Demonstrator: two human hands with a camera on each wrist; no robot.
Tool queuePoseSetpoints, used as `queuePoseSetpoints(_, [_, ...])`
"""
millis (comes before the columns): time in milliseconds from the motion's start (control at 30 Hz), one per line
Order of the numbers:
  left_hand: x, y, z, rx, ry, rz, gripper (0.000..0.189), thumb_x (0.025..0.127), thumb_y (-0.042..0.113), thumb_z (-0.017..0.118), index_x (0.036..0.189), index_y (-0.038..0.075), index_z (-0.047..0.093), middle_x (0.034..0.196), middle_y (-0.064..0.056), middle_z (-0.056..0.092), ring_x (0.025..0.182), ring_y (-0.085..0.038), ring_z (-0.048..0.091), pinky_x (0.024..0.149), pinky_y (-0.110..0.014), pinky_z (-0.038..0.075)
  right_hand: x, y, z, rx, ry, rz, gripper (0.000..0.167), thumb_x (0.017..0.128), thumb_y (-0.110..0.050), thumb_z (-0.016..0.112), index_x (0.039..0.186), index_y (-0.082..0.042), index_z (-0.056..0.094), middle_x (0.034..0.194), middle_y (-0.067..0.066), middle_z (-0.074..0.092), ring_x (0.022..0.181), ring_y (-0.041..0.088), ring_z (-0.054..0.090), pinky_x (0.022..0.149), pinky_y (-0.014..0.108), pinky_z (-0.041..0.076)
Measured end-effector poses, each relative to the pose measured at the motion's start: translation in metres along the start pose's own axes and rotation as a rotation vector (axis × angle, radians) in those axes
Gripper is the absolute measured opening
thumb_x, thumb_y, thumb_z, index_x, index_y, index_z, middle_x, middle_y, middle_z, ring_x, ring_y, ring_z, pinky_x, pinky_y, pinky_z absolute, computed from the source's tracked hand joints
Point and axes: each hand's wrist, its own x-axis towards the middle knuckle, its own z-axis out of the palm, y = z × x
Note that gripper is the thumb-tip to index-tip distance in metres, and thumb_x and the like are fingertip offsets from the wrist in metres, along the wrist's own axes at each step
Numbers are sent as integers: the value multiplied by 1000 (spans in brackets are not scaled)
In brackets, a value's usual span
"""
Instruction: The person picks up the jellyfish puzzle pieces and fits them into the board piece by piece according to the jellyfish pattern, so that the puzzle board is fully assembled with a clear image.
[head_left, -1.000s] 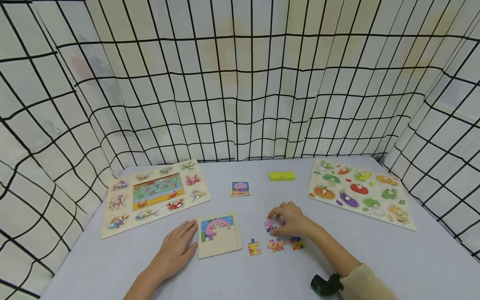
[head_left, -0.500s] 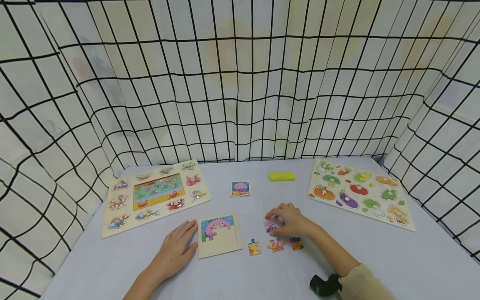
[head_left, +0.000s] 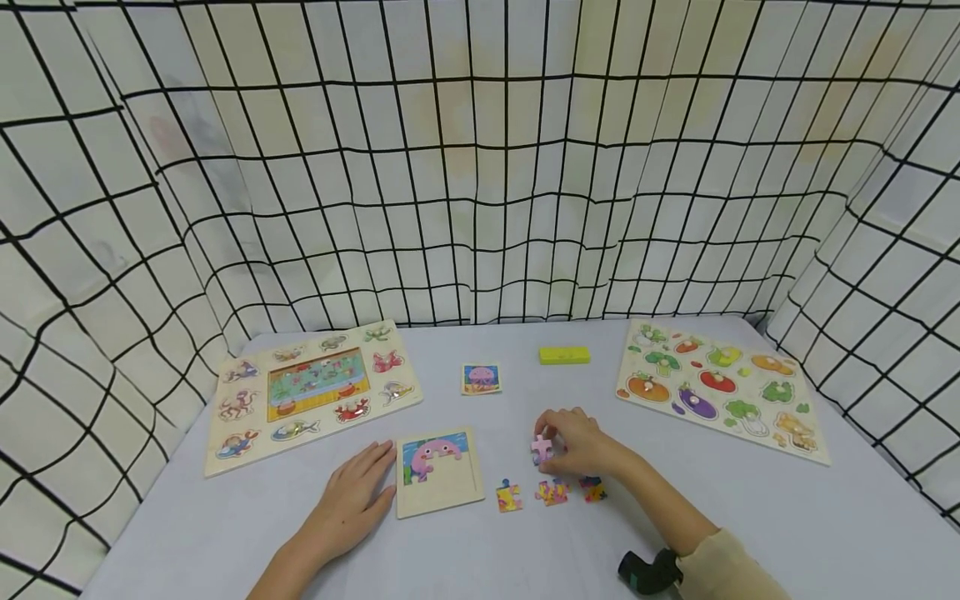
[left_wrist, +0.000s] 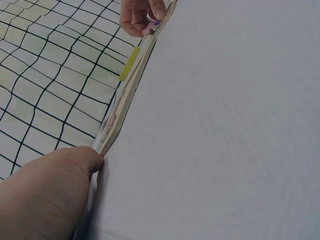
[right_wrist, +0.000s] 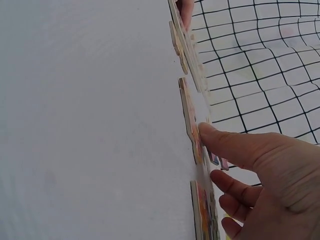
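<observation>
My left hand [head_left: 351, 500] lies flat with straight fingers at the left edge of a small wooden puzzle board [head_left: 442, 498]. Along the top of that board, joined pieces show part of a pink animal on blue. To the right of the board, my right hand [head_left: 583, 443] pinches a pink jigsaw piece [head_left: 542, 448] between thumb and fingers. Below this hand lie loose jigsaw pieces: a yellow one [head_left: 508, 497], a pink-and-yellow one [head_left: 553, 492] and a dark blue-and-orange one [head_left: 593, 489]. In the right wrist view, the thumb [right_wrist: 220, 140] overlaps a loose piece.
A picture tile [head_left: 481, 379] with a pink jellyfish and a yellow block [head_left: 564, 356] are farther back. A sea-animal puzzle board [head_left: 225, 446] stands left, a vegetable puzzle board [head_left: 813, 442] right. Black netting [head_left: 502, 200] over white cloth encloses the table. A dark green object [head_left: 648, 572] is by the right sleeve.
The pink piece in my right hand has turned, so its face shows more fully. That hand has otherwise barely shifted, and my left hand stays in place.
</observation>
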Motion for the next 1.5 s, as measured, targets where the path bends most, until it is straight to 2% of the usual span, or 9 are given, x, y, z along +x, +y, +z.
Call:
queuePoseSetpoints(133, [0,0,0,-2,7,3,54,89,24,58,136,2,42,143,-11,36,133,-32,25,103,-55,20,0,-1,0,52,1,12,40,74,-22,77,102,-17,50,90,-4,55,81,16,41,69,34,33])
queuePoseSetpoints(300, [-1,-1,1,3,8,1,54,89,24,58,136,2,42,143,-11,36,133,-31,25,103,-55,20,0,0,3,78,-8,-28,40,77,-20,74,104,-17,45,81,-6,53,72,12,45,61,26,42])
queuePoseSetpoints(567, [-2,-1,1,-4,10,2,54,89,24,58,136,3,42,143,-11,36,133,-31,25,103,-55,20,3,1,4,96,29,-148,21,87,-9,62,102,-11,47,72,-8,52,59,5,44,52,21,42])
queuePoseSetpoints(833, [-2,-1,1,3,5,2,54,89,24,57,136,3,42,144,-10,35,134,-31,24,104,-55,19,9,-3,4,144,64,-146,18,90,-11,59,105,-7,51,74,-8,56,60,5,47,53,21,45])
queuePoseSetpoints(1167, [-1,1,0,-6,19,13,53,89,22,58,136,2,43,143,-11,36,133,-31,26,103,-55,20,17,-10,9,192,84,-131,19,89,-16,61,104,-10,50,75,-10,56,63,7,50,54,22,45])
queuePoseSetpoints(1400, [-1,0,-1,-13,32,30,53,89,22,57,135,1,43,143,-12,36,133,-31,26,103,-54,20,27,-27,12,190,78,-179,19,86,-8,64,100,-11,51,76,-7,55,65,7,49,54,20,43])
queuePoseSetpoints(1500, [-1,0,-1,-5,27,29,53,90,22,57,135,1,42,143,-11,36,133,-30,25,103,-54,20,32,-34,16,189,63,-188,19,86,-10,64,100,-12,51,76,-8,55,65,6,49,53,19,43])
